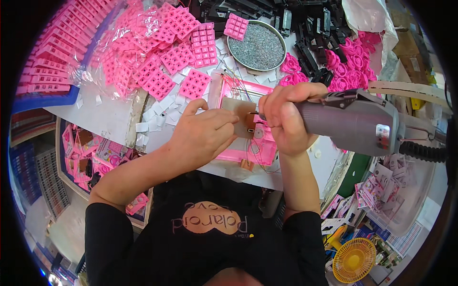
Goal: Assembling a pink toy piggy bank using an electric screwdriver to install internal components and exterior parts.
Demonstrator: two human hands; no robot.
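Note:
A pink plastic case lies open on the table in front of me, with thin wires running out of it. Over its middle sits a flat brown circuit board. My left hand comes in from the left, fingers curled together with the tips at the board's left edge. Whatever small piece may be between those fingertips is hidden. My right hand is wrapped round a grey electric screwdriver, held nearly level. Its tip points left, at the board's right side.
Pink keypads are heaped at the back left, among white paper bits. A round tray of small screws stands behind the case. Black plastic parts and pink rings lie back right. A yellow fan is lower right.

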